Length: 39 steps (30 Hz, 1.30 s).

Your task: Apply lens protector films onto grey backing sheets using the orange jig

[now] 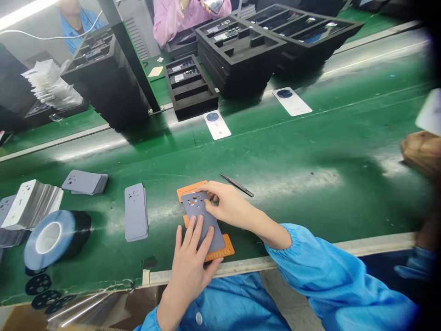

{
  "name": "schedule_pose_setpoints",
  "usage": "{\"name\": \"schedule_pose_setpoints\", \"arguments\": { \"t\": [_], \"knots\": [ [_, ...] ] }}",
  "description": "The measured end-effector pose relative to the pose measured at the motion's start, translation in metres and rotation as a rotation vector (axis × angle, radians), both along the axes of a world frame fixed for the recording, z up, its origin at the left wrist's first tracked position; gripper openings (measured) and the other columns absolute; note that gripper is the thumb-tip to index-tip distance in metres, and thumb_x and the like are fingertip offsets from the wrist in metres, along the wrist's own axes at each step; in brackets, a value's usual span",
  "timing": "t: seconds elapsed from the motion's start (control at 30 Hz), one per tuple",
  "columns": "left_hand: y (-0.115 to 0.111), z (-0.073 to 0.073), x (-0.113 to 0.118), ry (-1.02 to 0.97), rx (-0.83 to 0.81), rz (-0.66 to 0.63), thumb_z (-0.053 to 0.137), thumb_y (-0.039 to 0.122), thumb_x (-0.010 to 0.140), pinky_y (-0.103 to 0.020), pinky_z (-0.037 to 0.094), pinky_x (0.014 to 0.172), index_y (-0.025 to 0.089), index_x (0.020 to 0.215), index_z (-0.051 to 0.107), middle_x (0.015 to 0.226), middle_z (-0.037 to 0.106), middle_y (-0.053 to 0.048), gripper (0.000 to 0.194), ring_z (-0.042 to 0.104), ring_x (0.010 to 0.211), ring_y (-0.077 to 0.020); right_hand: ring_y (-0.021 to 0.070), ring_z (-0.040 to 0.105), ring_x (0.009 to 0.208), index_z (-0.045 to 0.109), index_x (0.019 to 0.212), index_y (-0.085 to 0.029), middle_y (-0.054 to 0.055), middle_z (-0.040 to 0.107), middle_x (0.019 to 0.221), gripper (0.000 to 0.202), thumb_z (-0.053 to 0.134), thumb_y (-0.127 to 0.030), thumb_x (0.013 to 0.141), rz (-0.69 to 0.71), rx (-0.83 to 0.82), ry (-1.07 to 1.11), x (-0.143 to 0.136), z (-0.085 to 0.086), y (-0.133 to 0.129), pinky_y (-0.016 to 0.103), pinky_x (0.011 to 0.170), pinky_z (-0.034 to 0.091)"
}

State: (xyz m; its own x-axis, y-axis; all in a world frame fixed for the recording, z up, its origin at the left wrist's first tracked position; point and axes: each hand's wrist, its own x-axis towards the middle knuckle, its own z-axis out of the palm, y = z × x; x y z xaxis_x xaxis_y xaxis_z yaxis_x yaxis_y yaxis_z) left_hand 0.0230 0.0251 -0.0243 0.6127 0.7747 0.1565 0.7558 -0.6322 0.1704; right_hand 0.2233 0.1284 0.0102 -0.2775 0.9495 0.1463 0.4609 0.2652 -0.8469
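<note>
A grey phone back cover (214, 234) with camera holes near its top lies over an orange fixture (227, 248) at the bench's front edge. My left hand (193, 257) rests flat on the cover's lower half, fingers spread. At the cover's top end, my right hand (225, 202) is closed, index finger and thumb pinching its upper edge by the holes. Black tweezers (237, 185) lie just beyond my right hand. To the left is a short stack of similar grey covers (135, 214).
Further left are another grey cover stack (84, 182), a row of white-edged panels (32, 204) and a blue tape roll (48, 241). Two white phone backs (218, 128) lie beyond, before black foam trays (241, 59). A co-worker's blurred hand (422, 149) is at right.
</note>
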Motion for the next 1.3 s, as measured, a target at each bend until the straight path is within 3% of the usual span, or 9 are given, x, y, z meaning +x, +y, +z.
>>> {"name": "schedule_pose_setpoints", "arguments": {
  "t": [0.1,0.2,0.4,0.63,0.8,0.97,1.03,1.2,1.3],
  "knots": [
    [0.001,-0.002,-0.002,0.008,-0.032,-0.024,0.060,0.036,0.098,-0.065,0.029,0.119,0.019,0.156,0.041,0.167,0.029,-0.019,0.063,0.026,0.155,-0.0376,0.0287,0.060,0.117,0.068,0.121,-0.015,0.016,0.064,0.126,0.044,0.055,-0.003,0.081,-0.037,0.199,-0.220,-0.004,-0.013,0.002,0.047,0.100,0.053],
    [0.003,-0.005,-0.004,-0.031,-0.031,-0.034,0.062,0.036,0.097,-0.064,0.030,0.119,0.019,0.155,0.043,0.167,0.030,-0.018,0.064,0.027,0.155,-0.0375,0.0360,0.051,0.133,0.064,0.129,-0.008,0.024,0.052,0.145,0.044,0.056,-0.009,0.086,-0.066,0.249,-0.379,-0.008,-0.021,-0.001,0.056,0.111,0.046],
    [0.003,-0.011,-0.002,-0.130,-0.012,-0.021,0.063,0.033,0.094,-0.061,0.031,0.119,0.016,0.151,0.049,0.163,0.038,-0.019,0.062,0.028,0.155,-0.0369,0.0388,0.038,0.147,0.052,0.148,-0.013,0.017,0.047,0.158,0.050,0.047,-0.035,0.103,0.113,0.247,-0.527,-0.026,-0.020,-0.039,0.062,0.116,0.038],
    [0.000,-0.019,-0.002,-0.248,0.015,0.012,0.064,0.031,0.094,-0.059,0.031,0.120,0.018,0.148,0.053,0.158,0.047,-0.015,0.057,0.027,0.155,-0.0352,0.0478,0.029,0.150,0.046,0.154,-0.009,0.018,0.042,0.162,0.082,0.053,-0.065,0.095,0.054,0.202,-0.671,-0.054,-0.022,-0.048,0.068,0.117,0.031],
    [0.000,-0.020,-0.003,-0.269,-0.023,0.016,0.064,0.032,0.094,-0.063,0.035,0.116,0.019,0.150,0.051,0.155,0.050,-0.017,0.059,0.034,0.152,-0.0380,0.0469,0.034,0.147,0.049,0.153,-0.011,0.017,0.050,0.156,0.081,0.057,-0.064,0.093,-0.002,0.181,-0.670,-0.062,-0.019,-0.037,0.065,0.118,0.030],
    [0.000,-0.010,-0.002,-0.301,-0.185,0.019,0.072,0.028,0.086,-0.068,0.034,0.116,0.018,0.159,0.036,0.162,0.039,-0.019,0.083,0.032,0.152,-0.0421,0.0378,0.047,0.141,0.056,0.144,-0.011,0.017,0.056,0.150,0.060,0.052,-0.052,0.100,-0.027,0.206,-0.612,-0.048,-0.019,-0.042,0.060,0.117,0.037],
    [-0.001,-0.008,-0.003,-0.434,-0.248,0.049,0.074,0.027,0.083,-0.068,0.034,0.117,0.019,0.156,0.042,0.162,0.041,-0.019,0.080,0.037,0.150,-0.0412,0.0347,0.054,0.136,0.059,0.139,-0.013,0.018,0.061,0.144,0.050,0.050,-0.045,0.101,-0.104,0.224,-0.594,-0.037,-0.024,-0.050,0.061,0.115,0.039],
    [-0.001,-0.007,-0.008,-0.993,-0.329,0.335,0.057,0.024,0.096,-0.048,0.049,0.109,0.022,0.111,0.071,0.134,0.067,-0.013,0.020,0.061,0.129,-0.0278,0.0331,0.066,0.123,0.059,0.134,-0.021,0.014,0.069,0.133,0.041,0.053,-0.043,0.100,-0.152,0.187,-0.560,-0.016,-0.034,-0.072,0.070,0.114,0.036],
    [0.001,-0.003,-0.013,-1.173,-0.463,0.501,0.055,0.034,0.099,-0.039,0.056,0.090,0.021,0.114,0.069,0.119,0.070,-0.013,0.024,0.067,0.109,-0.0251,0.0322,0.064,0.127,0.056,0.137,-0.025,0.012,0.064,0.141,0.040,0.055,-0.040,0.100,-0.157,0.204,-0.475,-0.017,-0.021,-0.081,0.071,0.116,0.033]
  ]
}}
